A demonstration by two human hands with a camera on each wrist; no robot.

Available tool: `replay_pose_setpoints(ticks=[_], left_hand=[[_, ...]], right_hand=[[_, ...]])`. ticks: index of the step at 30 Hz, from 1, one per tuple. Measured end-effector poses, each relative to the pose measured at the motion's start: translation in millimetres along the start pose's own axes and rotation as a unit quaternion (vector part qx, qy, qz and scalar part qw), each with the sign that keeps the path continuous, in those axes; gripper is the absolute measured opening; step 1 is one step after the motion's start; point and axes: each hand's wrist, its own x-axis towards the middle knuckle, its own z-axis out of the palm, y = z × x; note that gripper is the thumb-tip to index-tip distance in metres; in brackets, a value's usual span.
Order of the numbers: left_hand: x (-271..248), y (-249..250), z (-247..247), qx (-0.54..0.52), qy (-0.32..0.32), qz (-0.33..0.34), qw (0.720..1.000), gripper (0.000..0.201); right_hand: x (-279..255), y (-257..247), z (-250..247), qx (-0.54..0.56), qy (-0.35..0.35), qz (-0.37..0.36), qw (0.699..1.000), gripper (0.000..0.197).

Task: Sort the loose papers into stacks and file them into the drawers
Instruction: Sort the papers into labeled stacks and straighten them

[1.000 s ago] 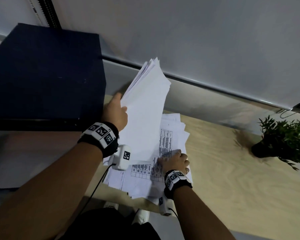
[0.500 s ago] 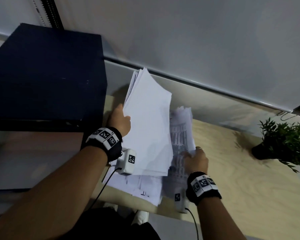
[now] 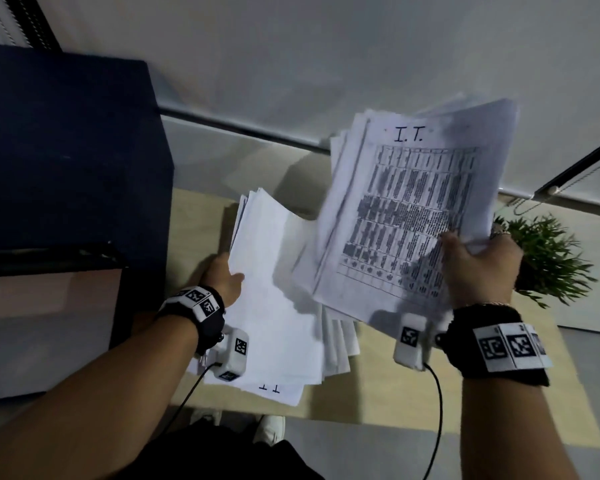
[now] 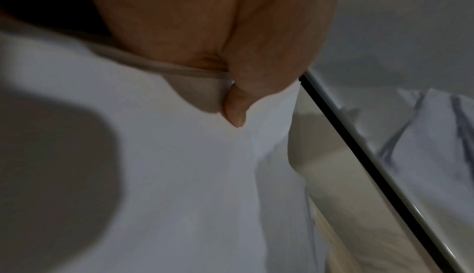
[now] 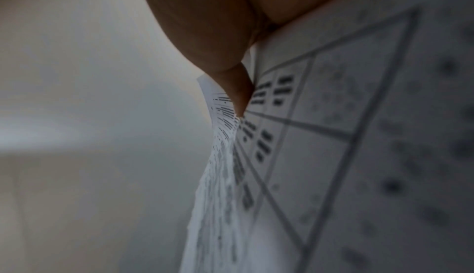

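The right hand [image 3: 478,271] is pinching a printed sheaf [image 3: 409,216], fanned and curling. The left hand [image 3: 222,275] is gripping blank sheets [image 3: 274,299] over the plywood tabletop [image 3: 395,386], beside a dark cabinet [image 3: 66,161].

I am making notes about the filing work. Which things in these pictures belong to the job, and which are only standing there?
For the job:
- printed stack headed "I.T.", gripped by the right hand
- blank-side stack, held by the left hand
- dark cabinet, perhaps the drawers; none shows

Just there:
- potted plant
- wooden table

white papers [image 3: 274,306] | black-gridded sheet [image 3: 409,216] | navy cabinet [image 3: 66,150] | green plant [image 3: 548,258]
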Motion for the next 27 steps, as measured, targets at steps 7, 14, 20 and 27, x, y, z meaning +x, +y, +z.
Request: replay_pose_setpoints(ticks=[7,14,20,27], left_hand=[[12.8,-20.3,1.6,-0.027,-0.056,-0.06,0.996,0.047],[-6.1,-1.2,-1.0,-0.032,-0.057,-0.102,0.993,0.067],[-0.2,1.7,-8.8,0.039,-0.097,-0.076,0.992,0.064],[-11.0,18.9,-6.0,0.034,-0.016,-0.02,0.999,0.054]], right_hand=[[-35.0,55.7,73.3,-0.019,-0.177,0.067,0.982,0.031],[-87.2,118.8,146.0,-0.156,-0.309,0.075,0.935,0.052],[-99.3,116.5,161.9,-0.218,-0.313,0.042,0.923,0.063],[-100.1,118.5,158.2,-0.193,-0.335,0.011,0.922,0.079]])
